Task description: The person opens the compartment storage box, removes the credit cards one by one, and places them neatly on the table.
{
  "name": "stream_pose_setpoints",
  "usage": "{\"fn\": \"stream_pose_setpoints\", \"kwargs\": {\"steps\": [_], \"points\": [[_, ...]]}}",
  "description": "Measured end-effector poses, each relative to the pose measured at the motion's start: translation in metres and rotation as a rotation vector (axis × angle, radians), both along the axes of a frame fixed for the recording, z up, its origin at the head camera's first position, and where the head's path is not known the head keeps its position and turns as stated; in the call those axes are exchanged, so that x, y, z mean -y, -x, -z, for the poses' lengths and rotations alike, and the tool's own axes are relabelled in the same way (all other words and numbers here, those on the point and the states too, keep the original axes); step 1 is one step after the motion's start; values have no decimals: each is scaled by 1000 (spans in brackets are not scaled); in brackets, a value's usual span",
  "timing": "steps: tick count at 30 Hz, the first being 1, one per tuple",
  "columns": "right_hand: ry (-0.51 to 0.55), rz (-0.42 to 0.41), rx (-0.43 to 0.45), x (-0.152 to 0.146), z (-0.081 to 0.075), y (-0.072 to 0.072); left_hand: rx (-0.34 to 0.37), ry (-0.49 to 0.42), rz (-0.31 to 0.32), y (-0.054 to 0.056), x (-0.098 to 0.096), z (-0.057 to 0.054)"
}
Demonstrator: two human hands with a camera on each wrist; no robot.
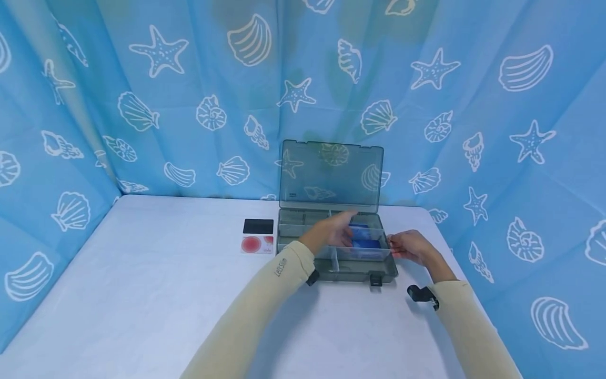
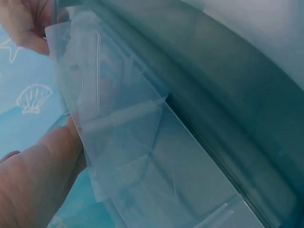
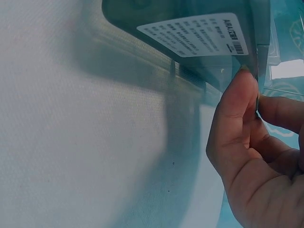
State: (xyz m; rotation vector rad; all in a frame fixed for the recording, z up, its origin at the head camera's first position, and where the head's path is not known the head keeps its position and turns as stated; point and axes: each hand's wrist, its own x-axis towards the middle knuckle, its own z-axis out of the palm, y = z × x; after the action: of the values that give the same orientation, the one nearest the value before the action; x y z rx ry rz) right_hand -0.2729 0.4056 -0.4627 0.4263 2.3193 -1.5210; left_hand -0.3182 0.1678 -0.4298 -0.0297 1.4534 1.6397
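A grey see-through plastic compartment box point(image 1: 360, 276) lies on the table with its lid point(image 1: 331, 176) raised at the back. Two blue items point(image 1: 366, 244) sit in its right-hand compartments, between clear dividers point(image 2: 118, 118). My left hand point(image 1: 330, 231) reaches over the box from the left. Its fingers dip into a compartment beside the blue items, thumb stretched apart from them; the fingertips are partly hidden behind the dividers. At the box's right end, my right hand point(image 1: 411, 245) pinches the edge of the side wall between thumb and fingers, near a white printed label point(image 3: 194, 35).
Left of the box lie a black card-like rectangle point(image 1: 258, 226) and a white card with red circles point(image 1: 256, 245). A black latch point(image 1: 375, 279) juts from the box's front. Behind the table hangs a blue shell-print curtain point(image 1: 199, 105).
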Motion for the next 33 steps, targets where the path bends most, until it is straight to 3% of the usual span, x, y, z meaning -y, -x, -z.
{"fn": "stream_pose_setpoints", "kwargs": {"steps": [6,15,22,26,33], "points": [[5,-6,-4,-2,2,1,25,10,-12,-1,-3,1],[-10,-11,-4,-1,3,-1,-29,47,-56,-7,-7,-1],[-8,-2,-6,0,0,-3,-44,33,-38,-7,-5,2],[-4,-6,-4,1,0,-3,-151,50,-20,-10,-4,3],[-11,-6,-5,1,1,-3,-460,171,-9,-21,-9,7]]}}
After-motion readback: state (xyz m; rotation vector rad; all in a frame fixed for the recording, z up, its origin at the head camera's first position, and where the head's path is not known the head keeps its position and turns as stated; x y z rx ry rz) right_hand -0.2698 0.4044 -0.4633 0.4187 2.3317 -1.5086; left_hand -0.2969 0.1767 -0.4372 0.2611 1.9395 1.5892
